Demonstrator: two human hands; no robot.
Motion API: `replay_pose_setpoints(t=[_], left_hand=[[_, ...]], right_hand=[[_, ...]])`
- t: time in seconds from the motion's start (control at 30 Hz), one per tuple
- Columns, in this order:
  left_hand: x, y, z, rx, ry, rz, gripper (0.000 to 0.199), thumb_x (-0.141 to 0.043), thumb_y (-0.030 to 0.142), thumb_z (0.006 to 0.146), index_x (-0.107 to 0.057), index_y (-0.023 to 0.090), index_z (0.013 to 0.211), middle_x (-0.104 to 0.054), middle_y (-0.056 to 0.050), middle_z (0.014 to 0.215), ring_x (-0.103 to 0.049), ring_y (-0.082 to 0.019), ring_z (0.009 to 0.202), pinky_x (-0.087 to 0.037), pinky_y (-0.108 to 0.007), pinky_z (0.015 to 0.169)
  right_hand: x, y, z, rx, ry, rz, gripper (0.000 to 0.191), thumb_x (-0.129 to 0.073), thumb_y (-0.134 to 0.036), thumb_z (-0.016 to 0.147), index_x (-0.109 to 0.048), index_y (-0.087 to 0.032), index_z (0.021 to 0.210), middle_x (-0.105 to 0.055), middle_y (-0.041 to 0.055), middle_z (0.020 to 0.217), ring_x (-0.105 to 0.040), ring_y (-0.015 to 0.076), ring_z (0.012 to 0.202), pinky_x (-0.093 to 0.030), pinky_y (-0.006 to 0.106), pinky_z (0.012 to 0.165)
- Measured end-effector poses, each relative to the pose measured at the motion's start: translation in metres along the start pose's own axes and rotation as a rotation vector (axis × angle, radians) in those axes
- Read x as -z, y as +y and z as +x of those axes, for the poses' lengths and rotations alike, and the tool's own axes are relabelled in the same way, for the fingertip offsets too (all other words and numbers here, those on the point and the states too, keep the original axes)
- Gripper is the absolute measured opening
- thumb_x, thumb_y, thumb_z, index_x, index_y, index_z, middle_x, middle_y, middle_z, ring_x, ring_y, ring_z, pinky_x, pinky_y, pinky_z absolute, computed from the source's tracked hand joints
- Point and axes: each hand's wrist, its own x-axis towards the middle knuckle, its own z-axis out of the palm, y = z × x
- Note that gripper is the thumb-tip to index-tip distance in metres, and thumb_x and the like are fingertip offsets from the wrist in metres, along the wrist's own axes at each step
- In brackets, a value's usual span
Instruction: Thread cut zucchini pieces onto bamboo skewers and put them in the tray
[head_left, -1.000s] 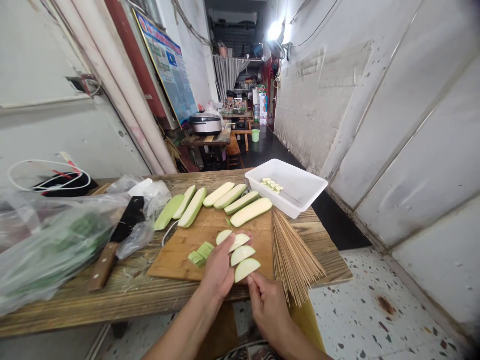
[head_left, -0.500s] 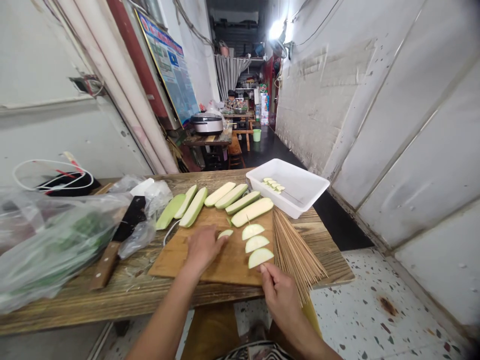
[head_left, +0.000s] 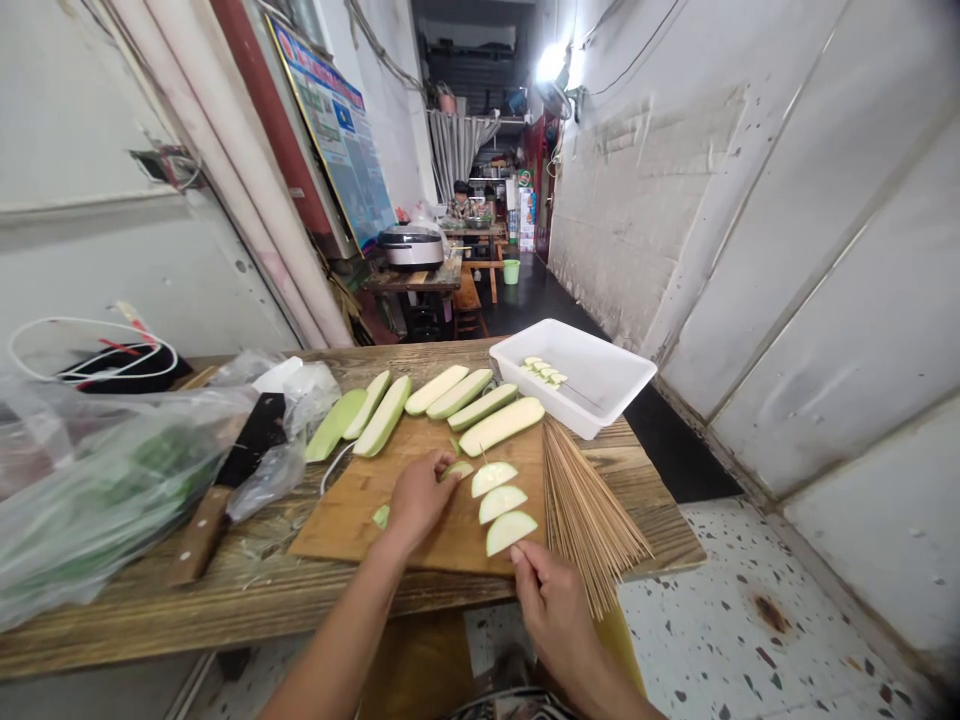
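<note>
We see our left hand (head_left: pixel 418 500) resting on the cutting board (head_left: pixel 337 530), its fingers (head_left: pixel 442 468) together and curved beside a small squash slice (head_left: pixel 457 469); whether they touch it, we cannot tell. Our right hand (head_left: pixel 555 620) is at the board's near edge, its fingers (head_left: pixel 521 572) loosely together just below three half-moon slices (head_left: pixel 502 503) (any contact is hard to make out from up here). Long squash strips (head_left: pixel 480 420) lie beyond them, while a plastic bag (head_left: pixel 112 470) partly hides the knife (head_left: pixel 255 435) on the bench (head_left: pixel 150 610).
</note>
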Motion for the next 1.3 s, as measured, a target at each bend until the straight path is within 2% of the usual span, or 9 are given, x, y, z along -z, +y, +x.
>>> replay_pose_setpoints(t=[0.17,0.23,0.33,0.47,0.73,0.9,1.3], left_hand=[[0.019,0.012,0.002,0.207,0.093,-0.630,0.027,-0.073,0.027,0.062,-0.068,0.014,0.085,-0.070,-0.005,0.082,-0.061,-0.013,0.067,-0.047,-0.023,0.064],[0.028,0.019,0.001,0.275,0.096,-0.892,0.022,-0.072,0.020,0.063,-0.067,0.012,0.083,-0.070,-0.005,0.079,-0.062,-0.012,0.066,-0.050,-0.021,0.063],[0.035,0.027,-0.002,0.290,0.083,-1.073,0.006,-0.064,0.009,0.071,-0.066,0.010,0.077,-0.070,-0.007,0.077,-0.066,-0.015,0.073,-0.054,-0.026,0.071],[0.036,0.032,-0.006,0.365,0.058,-1.101,0.011,-0.055,0.005,0.077,-0.065,0.007,0.079,-0.071,-0.012,0.079,-0.068,-0.019,0.074,-0.056,-0.034,0.077],[0.031,0.042,-0.016,0.453,0.030,-1.123,0.016,-0.048,0.005,0.082,-0.063,0.005,0.088,-0.071,-0.015,0.082,-0.069,-0.019,0.075,-0.058,-0.030,0.074],[0.026,0.043,-0.017,0.454,0.060,-1.158,0.015,-0.047,0.004,0.083,-0.061,0.005,0.080,-0.071,-0.014,0.080,-0.069,-0.019,0.077,-0.058,-0.032,0.075],[0.023,0.045,-0.018,0.443,0.059,-1.153,0.013,-0.049,0.004,0.082,-0.062,0.004,0.081,-0.070,-0.014,0.081,-0.069,-0.019,0.075,-0.059,-0.030,0.073]], right_hand=[[-0.003,-0.010,-0.006,0.038,-0.128,0.072,0.029,-0.035,-0.023,0.093,-0.053,-0.018,0.071,-0.048,-0.0021,0.059,-0.043,0.0107,0.051,-0.029,0.021,0.051],[-0.005,-0.013,-0.007,0.061,-0.159,0.092,0.028,-0.035,-0.022,0.093,-0.053,-0.018,0.072,-0.046,-0.0029,0.059,-0.041,0.0102,0.051,-0.028,0.021,0.051],[-0.008,-0.017,-0.007,0.086,-0.171,0.109,0.027,-0.035,-0.022,0.093,-0.053,-0.018,0.073,-0.047,-0.0028,0.060,-0.041,0.0101,0.051,-0.028,0.021,0.052],[-0.010,-0.020,-0.006,0.099,-0.187,0.101,0.027,-0.035,-0.021,0.092,-0.053,-0.017,0.073,-0.048,-0.0024,0.060,-0.042,0.0102,0.051,-0.028,0.021,0.052],[-0.010,-0.022,-0.004,0.117,-0.193,0.124,0.028,-0.035,-0.021,0.093,-0.055,-0.016,0.075,-0.052,-0.0008,0.062,-0.046,0.0103,0.053,-0.031,0.020,0.053],[-0.010,-0.020,-0.004,0.104,-0.185,0.118,0.028,-0.034,-0.022,0.093,-0.054,-0.016,0.074,-0.050,-0.0013,0.061,-0.044,0.0100,0.052,-0.030,0.020,0.052],[-0.009,-0.016,-0.005,0.089,-0.188,0.097,0.028,-0.034,-0.021,0.093,-0.057,-0.016,0.076,-0.055,-0.0004,0.063,-0.049,0.0103,0.053,-0.032,0.020,0.053]])
